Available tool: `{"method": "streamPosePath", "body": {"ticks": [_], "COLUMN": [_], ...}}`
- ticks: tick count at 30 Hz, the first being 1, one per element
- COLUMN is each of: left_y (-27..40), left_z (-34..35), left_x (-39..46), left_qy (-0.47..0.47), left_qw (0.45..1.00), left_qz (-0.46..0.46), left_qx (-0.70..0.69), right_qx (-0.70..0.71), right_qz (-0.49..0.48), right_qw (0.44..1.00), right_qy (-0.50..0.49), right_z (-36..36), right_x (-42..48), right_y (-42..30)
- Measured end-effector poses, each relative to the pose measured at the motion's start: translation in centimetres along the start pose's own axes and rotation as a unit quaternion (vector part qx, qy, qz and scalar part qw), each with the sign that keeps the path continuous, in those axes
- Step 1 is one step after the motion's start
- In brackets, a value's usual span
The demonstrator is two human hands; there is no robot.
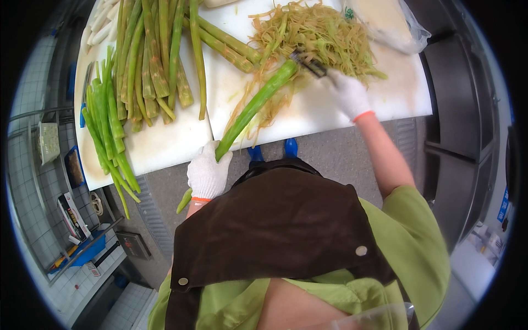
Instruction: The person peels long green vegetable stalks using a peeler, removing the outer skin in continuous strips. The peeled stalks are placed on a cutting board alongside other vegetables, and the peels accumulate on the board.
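My left hand [209, 171], in a white knitted glove, grips a bright green peeled stalk [258, 109] near its lower end. The stalk slants up and right over the cutting board's front edge. My right hand [350, 94], gloved alike, holds a black-framed peeler [309, 64] beside the stalk's upper end; the peeler is blurred. Long peelings [321, 37] are heaped behind it, and some strips lie under the stalk. Unpeeled, brown-marked stalks [156, 66] lie in a pile to the left, with thinner bright green peeled ones [108, 115] at the board's left end.
White cutting boards [173, 144] meet at a seam. A knife with a blue handle [82, 115] lies at the left edge, near white stalks [101, 24]. A clear plastic bag [390, 22] with a pale block sits at the back right. Steel cabinets [453, 95] stand to the right.
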State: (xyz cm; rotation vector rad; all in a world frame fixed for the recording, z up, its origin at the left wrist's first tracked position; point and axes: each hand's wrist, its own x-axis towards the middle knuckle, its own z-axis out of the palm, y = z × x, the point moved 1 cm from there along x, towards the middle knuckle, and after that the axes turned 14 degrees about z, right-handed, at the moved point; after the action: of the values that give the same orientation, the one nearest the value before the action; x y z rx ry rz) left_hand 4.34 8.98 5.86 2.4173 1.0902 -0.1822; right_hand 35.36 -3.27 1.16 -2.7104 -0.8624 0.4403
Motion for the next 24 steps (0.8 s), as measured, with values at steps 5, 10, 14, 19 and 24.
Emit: {"method": "streamPosePath", "body": {"ticks": [5,10,14,19,24], "left_y": [0.1,-1.5,-3.1,-3.5,-3.6], "left_z": [0.2,0.6,0.5,1.5,1.8], "left_x": [0.1,-0.1,-1.8,-2.3,-2.2], "left_qy": [-0.019,-0.036,-0.062,-0.072,-0.063], "left_qw": [0.999,0.996,0.990,0.985,0.984], "left_qz": [-0.017,0.010,-0.016,-0.051,-0.037], "left_qx": [-0.025,-0.076,-0.126,-0.150,-0.162], "right_qx": [0.085,0.068,0.024,0.056,0.030], "right_qz": [-0.184,-0.201,0.025,-0.115,-0.170], "right_qw": [0.976,0.977,0.998,0.992,0.973], "right_qy": [-0.081,-0.024,0.046,-0.001,-0.155], "right_z": [4.2,6.5,2.2,4.7,5.8], "right_x": [-8.7,-6.4,1.1,-2.9,-8.4], "right_y": [-5.1,-4.0,0.6,-1.3,-6.3]}}
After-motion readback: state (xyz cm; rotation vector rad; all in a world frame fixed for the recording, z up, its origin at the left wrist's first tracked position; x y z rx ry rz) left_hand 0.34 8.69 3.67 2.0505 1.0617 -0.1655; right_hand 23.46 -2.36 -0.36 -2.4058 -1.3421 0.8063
